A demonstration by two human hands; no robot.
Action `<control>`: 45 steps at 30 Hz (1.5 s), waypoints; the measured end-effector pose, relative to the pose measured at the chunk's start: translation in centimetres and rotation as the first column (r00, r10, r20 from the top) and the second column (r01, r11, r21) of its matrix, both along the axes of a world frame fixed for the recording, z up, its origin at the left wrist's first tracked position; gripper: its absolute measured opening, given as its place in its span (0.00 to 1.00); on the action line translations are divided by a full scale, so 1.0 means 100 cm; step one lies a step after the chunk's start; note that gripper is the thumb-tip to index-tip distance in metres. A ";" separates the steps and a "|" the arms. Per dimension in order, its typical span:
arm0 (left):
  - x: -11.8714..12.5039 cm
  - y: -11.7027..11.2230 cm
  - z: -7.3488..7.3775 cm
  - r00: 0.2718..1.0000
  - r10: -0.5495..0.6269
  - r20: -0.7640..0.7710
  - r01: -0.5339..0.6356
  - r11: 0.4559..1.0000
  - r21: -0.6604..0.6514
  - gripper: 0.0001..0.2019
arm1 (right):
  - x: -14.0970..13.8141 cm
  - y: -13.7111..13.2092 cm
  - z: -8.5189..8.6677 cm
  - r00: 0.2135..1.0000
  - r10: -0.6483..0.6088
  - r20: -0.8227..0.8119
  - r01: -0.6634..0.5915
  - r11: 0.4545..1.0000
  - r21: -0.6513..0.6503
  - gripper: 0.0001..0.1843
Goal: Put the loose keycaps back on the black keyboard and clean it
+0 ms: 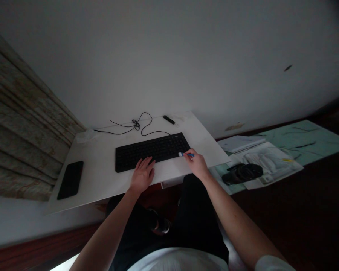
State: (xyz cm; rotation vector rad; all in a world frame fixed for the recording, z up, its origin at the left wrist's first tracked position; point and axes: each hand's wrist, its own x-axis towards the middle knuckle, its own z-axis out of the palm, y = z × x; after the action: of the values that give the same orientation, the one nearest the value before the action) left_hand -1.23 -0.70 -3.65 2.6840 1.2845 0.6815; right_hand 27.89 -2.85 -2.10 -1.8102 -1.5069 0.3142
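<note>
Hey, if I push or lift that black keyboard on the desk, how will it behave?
The keyboard should stay stiff, since its body looks like one long, flat slab. Lying flat on the white desk, it seems likelier to slide than to roll or tip. The thin black cable at its back looks floppy and would probably trail along.

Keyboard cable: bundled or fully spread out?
Partly bundled: the cable is gathered in a small bunch, with loose lengths trailing from it, one reaching the keyboard.
</note>
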 end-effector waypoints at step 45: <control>-0.128 0.045 -0.004 0.826 0.496 0.266 -0.471 0.868 -0.156 0.20 | 0.084 0.056 0.009 0.978 -0.035 -0.208 0.008 0.992 -0.127 0.08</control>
State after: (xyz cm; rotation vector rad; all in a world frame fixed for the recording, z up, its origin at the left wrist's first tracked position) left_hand -14.07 3.80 -4.05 2.0768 1.8675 1.0102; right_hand 36.32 2.79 -1.18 -1.8261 -1.3450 0.5824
